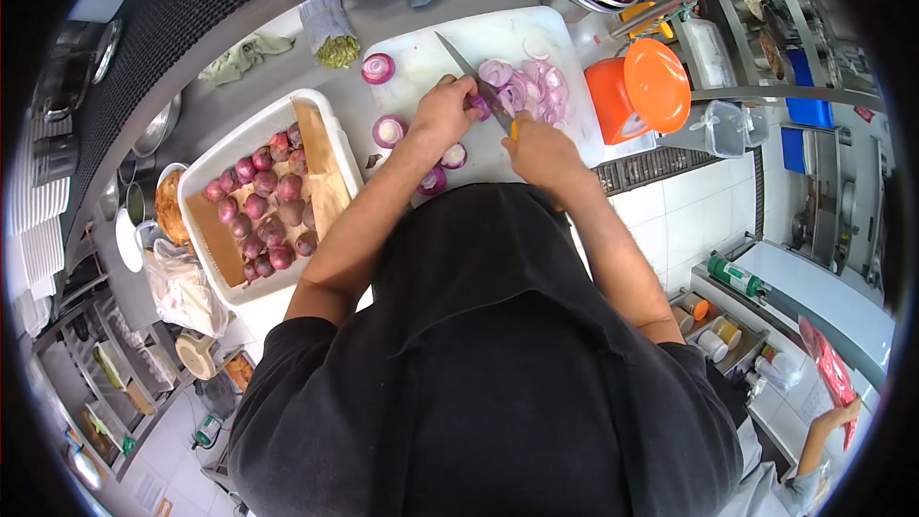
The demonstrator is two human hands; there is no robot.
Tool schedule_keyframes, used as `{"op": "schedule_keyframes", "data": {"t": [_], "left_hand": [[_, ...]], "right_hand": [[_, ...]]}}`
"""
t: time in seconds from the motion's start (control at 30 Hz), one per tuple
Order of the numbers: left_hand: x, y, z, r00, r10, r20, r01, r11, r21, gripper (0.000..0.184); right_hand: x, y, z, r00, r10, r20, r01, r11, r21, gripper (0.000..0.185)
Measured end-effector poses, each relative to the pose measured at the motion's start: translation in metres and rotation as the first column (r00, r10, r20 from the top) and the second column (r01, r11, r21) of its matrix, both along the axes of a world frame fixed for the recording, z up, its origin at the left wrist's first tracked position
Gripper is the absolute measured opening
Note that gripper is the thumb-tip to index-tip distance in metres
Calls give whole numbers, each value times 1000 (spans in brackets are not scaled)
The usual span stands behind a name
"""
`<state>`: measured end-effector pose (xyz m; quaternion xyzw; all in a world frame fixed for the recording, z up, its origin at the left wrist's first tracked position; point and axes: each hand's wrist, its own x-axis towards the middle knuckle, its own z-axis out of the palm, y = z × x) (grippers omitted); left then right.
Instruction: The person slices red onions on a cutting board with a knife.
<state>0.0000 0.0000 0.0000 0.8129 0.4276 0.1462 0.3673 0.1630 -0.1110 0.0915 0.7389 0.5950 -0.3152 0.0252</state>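
My right hand (546, 155) is closed around the yellow handle of a kitchen knife (492, 101), whose blade points up and left across the white cutting board (421, 50). Close beside the blade, my left hand (446, 113) has its fingers closed on a piece of purple onion (480, 108), mostly hidden by the fingers and knife. To the right of the blade lies a loose pile of onion slices (538, 91). Several peeled onions, one a whole purple onion (378, 68), sit at the left and near side of the board.
A white crate (335, 134) lined with brown paper holds several unpeeled red onions (271, 232) on the left. An orange kitchen scale (609, 96) stands right of the board. Behind are a metal pot (571, 0) with onion skins and bagged greens (335, 50). A co-worker's hand (844, 413) holds a red package.
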Motion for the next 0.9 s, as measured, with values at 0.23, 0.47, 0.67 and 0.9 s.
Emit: {"op": "schedule_keyframes", "data": {"t": [0.23,0.47,0.67,0.9], "left_hand": [[-8,-2,3,1000,21,22,-21,999,-28,30],[-2,-1,-1,999,35,27,-35,999,-18,29],[-3,3,4,999,9,43,-6,997,-73,27],[-4,5,-4,999,8,50,-5,998,-60,25]], "right_hand": [[-12,7,-39,1000,-17,-9,18,996,89,43],[-3,-3,9,999,31,28,-31,999,10,42],[-9,3,-52,998,-53,19,51,995,83,41],[0,3,14,1000,25,14,-26,1000,6,39]]}}
